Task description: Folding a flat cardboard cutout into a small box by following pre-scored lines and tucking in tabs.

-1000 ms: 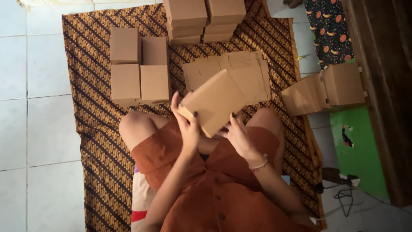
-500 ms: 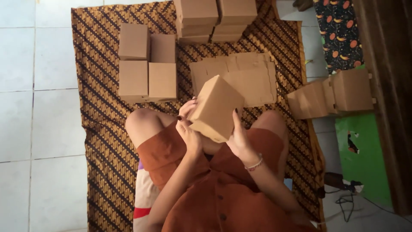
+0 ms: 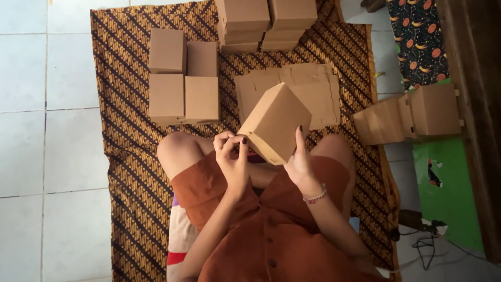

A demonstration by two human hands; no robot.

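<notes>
Over your lap, just near side of the flat blank stack [image 3: 308,89], the brown cardboard box [image 3: 275,122] now reads as a formed volume. A second ago it was a flat sheet held between both hands; half a second ago it was already folding up. Now it has a top face and side walls, tilted with one corner towards the stack.

Your left hand [image 3: 233,156] is at the box's lower left edge, fingers pinched narrow on what looks like a flap or tab; the exact part is too small to tell. Your right hand [image 3: 302,162] grips the box's lower right side, thumb up along the wall, fingers wrapped behind and out of sight.

My read: the erecting step is mostly done and closing the last edge is what remains.

Relative to the blank stack:
- four finished boxes [image 3: 182,75] sit in a block just left of it
- taller stacked boxes [image 3: 266,21] sit beyond it, at the far edge of the patterned mat [image 3: 125,156]
- a row of boxes [image 3: 409,112] lies to its right, off the mat by the green panel [image 3: 449,188]

The blank stack is untouched by either hand.
</notes>
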